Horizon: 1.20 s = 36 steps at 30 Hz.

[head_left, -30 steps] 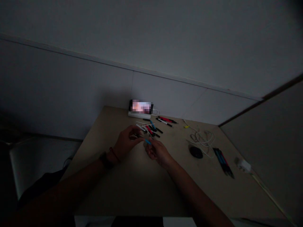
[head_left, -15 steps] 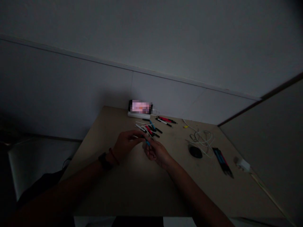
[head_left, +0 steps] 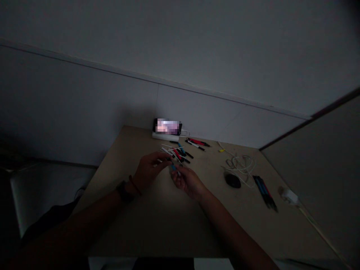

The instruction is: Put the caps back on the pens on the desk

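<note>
Above the table, my right hand (head_left: 188,182) is closed in a pinch round a small blue pen piece (head_left: 173,167), with a pale end showing below the blue. My left hand (head_left: 150,168) has thumb and forefinger closed at the dark upper end of this piece; the fingertips are dim. Just beyond the fingers lies a loose pile of pen parts: a red barrel (head_left: 177,153), a blue barrel (head_left: 181,148), thin white sticks (head_left: 177,149) like refills, and black pieces. My left wrist bears a dark watch and a red band.
A lit phone (head_left: 168,127) leans on a white stand (head_left: 165,137) by the wall. Right of the pile lie red pens (head_left: 198,141) and a white-and-black pen (head_left: 196,145). Further right are a black mouse (head_left: 232,180), coiled white cable (head_left: 243,165), several pens (head_left: 264,193) and a white plug (head_left: 289,196).
My fingertips have shifted slightly apart, left hand a little to the left. The blue piece has turned a little, and a pale end now shows in my right fingers.
</note>
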### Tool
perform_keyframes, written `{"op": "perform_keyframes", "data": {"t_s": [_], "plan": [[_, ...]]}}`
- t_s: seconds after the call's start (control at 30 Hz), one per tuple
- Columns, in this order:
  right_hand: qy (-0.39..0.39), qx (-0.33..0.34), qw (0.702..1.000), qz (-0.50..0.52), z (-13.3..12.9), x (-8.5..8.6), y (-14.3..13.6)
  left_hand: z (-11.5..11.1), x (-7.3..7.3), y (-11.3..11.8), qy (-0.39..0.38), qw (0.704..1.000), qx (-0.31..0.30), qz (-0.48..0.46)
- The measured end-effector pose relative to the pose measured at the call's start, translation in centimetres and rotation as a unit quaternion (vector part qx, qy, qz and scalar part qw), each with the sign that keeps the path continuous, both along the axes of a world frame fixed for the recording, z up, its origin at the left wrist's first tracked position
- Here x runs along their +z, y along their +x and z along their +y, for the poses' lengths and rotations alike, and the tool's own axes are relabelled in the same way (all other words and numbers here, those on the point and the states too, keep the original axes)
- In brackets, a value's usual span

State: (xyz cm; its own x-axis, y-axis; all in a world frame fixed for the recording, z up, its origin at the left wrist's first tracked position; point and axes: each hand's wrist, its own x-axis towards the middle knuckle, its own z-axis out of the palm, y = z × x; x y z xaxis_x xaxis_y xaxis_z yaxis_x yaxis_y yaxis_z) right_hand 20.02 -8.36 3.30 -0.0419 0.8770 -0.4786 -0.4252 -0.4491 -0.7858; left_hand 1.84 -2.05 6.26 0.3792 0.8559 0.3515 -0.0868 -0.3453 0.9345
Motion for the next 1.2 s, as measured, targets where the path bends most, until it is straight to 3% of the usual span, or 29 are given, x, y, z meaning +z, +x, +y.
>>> {"op": "perform_keyframes", "data": {"t_s": [0.23, 0.43, 0.53, 0.7, 0.8, 0.97, 1.03, 1.2], "plan": [[0.011, -0.042, 0.996, 0.074, 0.5, 0.4, 1.0, 1.7, -1.6, -0.1, -0.03, 0.998, 0.063, -0.003], [0.076, -0.068, 0.991, 0.083, 0.4, 0.7, 1.8, 2.4, -2.3, -0.5, 0.058, 0.991, 0.098, 0.064], [0.105, -0.079, 0.99, 0.049, 0.5, 0.5, 2.1, 2.3, -2.5, -0.5, 0.129, 0.982, 0.088, 0.105], [0.172, -0.146, 0.97, -0.096, 1.1, -0.3, 2.7, 2.4, -3.1, -0.5, 0.215, 0.967, 0.046, 0.131], [0.225, -0.174, 0.925, -0.252, 1.6, -0.6, 3.4, 2.4, -3.4, -0.4, 0.239, 0.961, 0.012, 0.139], [0.248, -0.165, 0.787, -0.54, 2.4, -0.8, 4.6, 2.1, -4.2, -0.1, 0.256, 0.947, -0.044, 0.191], [0.251, -0.151, 0.761, -0.578, 2.7, -1.0, 4.7, 2.0, -4.5, 0.1, 0.261, 0.94, -0.059, 0.211], [0.276, -0.115, 0.73, -0.614, 3.2, -1.9, 4.5, 2.0, -5.2, 0.3, 0.269, 0.933, -0.067, 0.229]]}}
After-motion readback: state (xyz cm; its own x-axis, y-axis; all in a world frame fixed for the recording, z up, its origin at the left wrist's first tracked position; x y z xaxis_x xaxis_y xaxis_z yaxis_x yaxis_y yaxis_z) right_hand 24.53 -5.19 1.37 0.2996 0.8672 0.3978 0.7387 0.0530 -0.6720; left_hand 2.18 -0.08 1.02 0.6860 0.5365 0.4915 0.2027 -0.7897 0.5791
